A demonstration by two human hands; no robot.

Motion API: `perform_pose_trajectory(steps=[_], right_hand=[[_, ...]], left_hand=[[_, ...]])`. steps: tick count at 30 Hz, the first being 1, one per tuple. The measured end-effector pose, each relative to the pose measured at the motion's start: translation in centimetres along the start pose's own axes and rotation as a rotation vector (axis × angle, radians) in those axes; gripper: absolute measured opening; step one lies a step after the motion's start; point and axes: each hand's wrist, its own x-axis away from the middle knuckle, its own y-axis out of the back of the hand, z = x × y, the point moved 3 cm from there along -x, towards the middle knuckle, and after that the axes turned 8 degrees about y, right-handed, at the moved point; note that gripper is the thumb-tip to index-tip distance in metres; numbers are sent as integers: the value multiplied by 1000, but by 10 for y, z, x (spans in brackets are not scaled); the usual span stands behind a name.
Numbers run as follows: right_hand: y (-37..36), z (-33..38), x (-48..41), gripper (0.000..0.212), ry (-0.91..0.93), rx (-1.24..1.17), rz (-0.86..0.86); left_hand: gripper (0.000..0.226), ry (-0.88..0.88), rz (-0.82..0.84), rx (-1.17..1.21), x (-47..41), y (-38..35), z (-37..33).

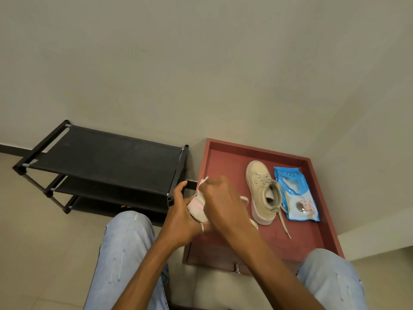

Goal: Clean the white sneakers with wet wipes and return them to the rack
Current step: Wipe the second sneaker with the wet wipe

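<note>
No legible text, brand or number is found. Small print is seen on the blue wet wipes pack (296, 193), but it is too blurred to be read.

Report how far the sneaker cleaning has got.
Done: no sneaker shows on the shoe rack, and the wet wipes pack lies on the red tray. In hand: the left hand grips the first sneaker while the right hand presses a wipe on it. Left: the second sneaker lies beside the pack, wiped or not I cannot tell; both must go back.
</note>
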Motion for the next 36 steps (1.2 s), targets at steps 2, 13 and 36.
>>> perform_pose_trajectory(steps=[2,13,36], right_hand=[[-1,-2,2,20,-136,8,-26],[-28,11,23,20,-390,-305,124],[-12,-45,126,22,-932,-1062,-619]], left_hand=[[116,-12,-16,18,-4,-1,1],[112,-47,-11,13,0,-1,0],[80,-348,-123,-23,17,-6,-4]])
